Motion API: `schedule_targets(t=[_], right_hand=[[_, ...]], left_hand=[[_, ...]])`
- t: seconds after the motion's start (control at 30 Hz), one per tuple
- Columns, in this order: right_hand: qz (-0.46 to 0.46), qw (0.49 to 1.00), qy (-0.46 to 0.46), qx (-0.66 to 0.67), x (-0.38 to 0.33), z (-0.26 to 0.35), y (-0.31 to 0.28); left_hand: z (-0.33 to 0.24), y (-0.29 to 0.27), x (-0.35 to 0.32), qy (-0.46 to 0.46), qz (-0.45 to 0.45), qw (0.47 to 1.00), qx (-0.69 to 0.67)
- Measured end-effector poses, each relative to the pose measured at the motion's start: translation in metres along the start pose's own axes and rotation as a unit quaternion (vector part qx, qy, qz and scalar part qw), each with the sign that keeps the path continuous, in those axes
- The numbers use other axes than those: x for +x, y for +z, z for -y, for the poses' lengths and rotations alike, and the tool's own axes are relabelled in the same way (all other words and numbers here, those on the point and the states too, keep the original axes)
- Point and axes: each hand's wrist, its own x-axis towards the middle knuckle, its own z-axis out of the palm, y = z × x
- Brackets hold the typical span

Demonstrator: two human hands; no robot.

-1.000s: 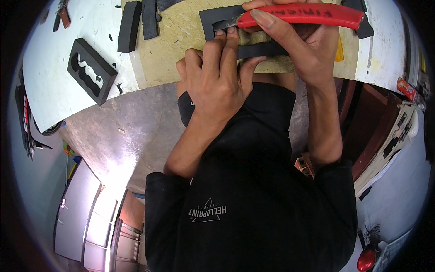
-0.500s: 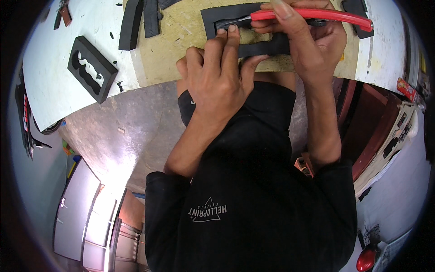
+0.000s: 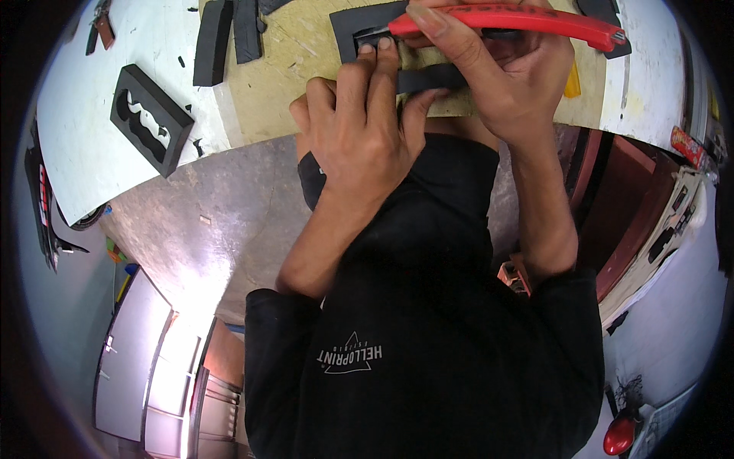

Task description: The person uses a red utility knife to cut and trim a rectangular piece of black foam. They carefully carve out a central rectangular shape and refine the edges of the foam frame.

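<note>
**Cutting black foam with a red utility knife**

Seen from above, at the near edge of a white counter (image 3: pixel 92 138) topped by a tan cutting board (image 3: pixel 290 69). Left hand (image 3: pixel 359 130) pressed flat, fingertips (image 3: pixel 378 50) together and pinning a black foam piece (image 3: pixel 359 23) to the board. Right hand (image 3: pixel 497 84) clamped around a red utility knife (image 3: pixel 505 19), index finger laid along its spine, blade tip just beside the left fingertips. Foam lying at the board's far middle, partly hidden under both hands.

Probably mid-cut along an inner outline. Best done with a shallow blade angle, steady light passes, and holding fingers kept behind the blade's path, since the gap looks very small.

Off to the left: a finished foam block with wavy cut-out (image 3: pixel 149 118) and loose foam strips (image 3: pixel 225 34).
</note>
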Motion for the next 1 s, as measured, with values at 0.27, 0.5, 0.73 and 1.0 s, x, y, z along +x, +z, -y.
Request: schedule_targets(t=[0.27,0.5,0.73,1.0], right_hand=[[-0.058,0.992,-0.05,-0.097,-0.01,-0.001,-0.005],[-0.046,0.997,-0.024,-0.051,-0.005,-0.001,0.0],[-0.025,0.997,-0.07,-0.035,-0.005,-0.01,0.0],[-0.07,0.991,-0.107,-0.044,-0.011,-0.011,0.002]], left_hand=[[-0.001,0.0,-0.001,-0.008,0.01,1.0,-0.001],[-0.002,0.005,-0.002,-0.017,-0.024,0.999,-0.023],[-0.004,-0.002,0.002,-0.029,0.015,0.999,0.017],[0.002,0.0,0.0,-0.009,-0.006,1.0,0.022]])
